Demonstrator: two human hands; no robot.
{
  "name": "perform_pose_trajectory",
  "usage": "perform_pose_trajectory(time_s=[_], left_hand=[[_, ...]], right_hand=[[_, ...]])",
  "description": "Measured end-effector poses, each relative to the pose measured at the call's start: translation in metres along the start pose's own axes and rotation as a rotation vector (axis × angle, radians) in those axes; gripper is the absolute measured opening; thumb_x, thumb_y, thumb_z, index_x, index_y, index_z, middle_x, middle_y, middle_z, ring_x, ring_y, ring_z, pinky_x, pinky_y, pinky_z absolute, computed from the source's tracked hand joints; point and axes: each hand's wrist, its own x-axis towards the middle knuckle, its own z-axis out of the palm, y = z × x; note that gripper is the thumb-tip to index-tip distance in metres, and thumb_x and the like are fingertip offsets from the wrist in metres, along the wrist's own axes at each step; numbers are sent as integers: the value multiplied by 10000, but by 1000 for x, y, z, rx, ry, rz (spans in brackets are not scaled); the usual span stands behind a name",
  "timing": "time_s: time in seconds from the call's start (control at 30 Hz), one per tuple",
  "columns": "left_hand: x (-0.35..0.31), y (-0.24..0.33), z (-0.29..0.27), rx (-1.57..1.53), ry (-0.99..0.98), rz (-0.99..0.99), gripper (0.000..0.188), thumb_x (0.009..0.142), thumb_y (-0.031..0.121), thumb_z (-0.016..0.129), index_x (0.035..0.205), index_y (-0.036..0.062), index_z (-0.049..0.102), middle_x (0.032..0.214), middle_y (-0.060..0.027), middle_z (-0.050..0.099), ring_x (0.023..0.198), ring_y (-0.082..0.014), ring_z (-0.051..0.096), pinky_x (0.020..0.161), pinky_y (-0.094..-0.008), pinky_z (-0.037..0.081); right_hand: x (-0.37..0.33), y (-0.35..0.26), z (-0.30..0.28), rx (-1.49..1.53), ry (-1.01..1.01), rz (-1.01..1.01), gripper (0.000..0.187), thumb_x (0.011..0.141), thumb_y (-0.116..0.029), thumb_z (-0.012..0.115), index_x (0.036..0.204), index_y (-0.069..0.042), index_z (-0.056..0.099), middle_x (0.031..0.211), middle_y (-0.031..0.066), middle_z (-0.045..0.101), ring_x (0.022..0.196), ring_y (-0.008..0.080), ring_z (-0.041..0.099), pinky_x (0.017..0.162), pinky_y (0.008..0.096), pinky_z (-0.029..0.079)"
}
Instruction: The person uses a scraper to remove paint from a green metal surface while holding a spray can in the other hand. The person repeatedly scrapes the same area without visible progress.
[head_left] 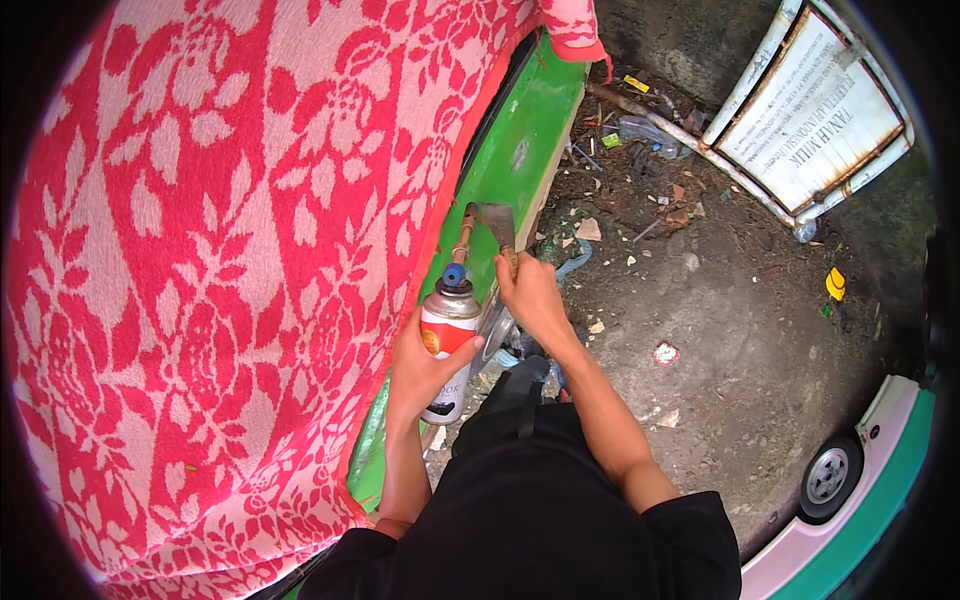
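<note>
My left hand (420,368) is wrapped round a gas canister (448,335) with a red and white label. A blowtorch head (455,275) with a blue knob sits on top, its metal nozzle (465,235) aimed away from me at a green painted panel (530,115). My right hand (535,298) grips the handle of a scraper (496,220), whose flat blade is at the panel just beside the nozzle tip. No flame can be made out. A red and pink floral blanket (250,250) drapes over the left side, up to the panel's edge.
A rusty white framed sign (820,100) leans at the far right. Plastic scraps, stone chips and a yellow piece (835,284) litter the rough ground (730,350). At the lower right is a pink and green vehicle with a wheel (830,478).
</note>
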Motion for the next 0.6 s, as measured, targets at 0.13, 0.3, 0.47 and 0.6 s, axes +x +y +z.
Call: perform_pose_trajectory(time_s=[0.13,0.3,0.47,0.6], left_hand=[[0,-1,-1,-61,9,-23,541,738,203,867,1150,-11,589,988,-121,696,863,-177,669,785,-341,529],[0,-1,-5,-51,14,-40,564,734,194,869,1178,-8,585,999,-114,694,867,-168,664,789,-334,528],[2,-8,-5,-39,0,-49,566,732,181,867,1186,-8,585,997,-113,694,869,-166,664,791,-334,530],[4,-1,-5,-42,-30,-21,560,732,176,866,1182,-4,587,987,-110,694,865,-169,665,789,-335,532]], right_hand=[[2,13,13,23,26,-62,397,964,-254,596,867,128,639,688,354,603,719,506,651,638,543,516],[9,25,4,68,-2,151,400,975,-263,576,879,119,642,699,336,607,717,493,648,631,523,492],[-7,-3,15,164,-61,53,385,982,-260,578,887,107,644,673,303,604,648,449,648,593,491,465],[14,21,28,134,154,-13,431,1006,-303,547,811,73,623,621,241,603,523,331,610,527,453,450]])
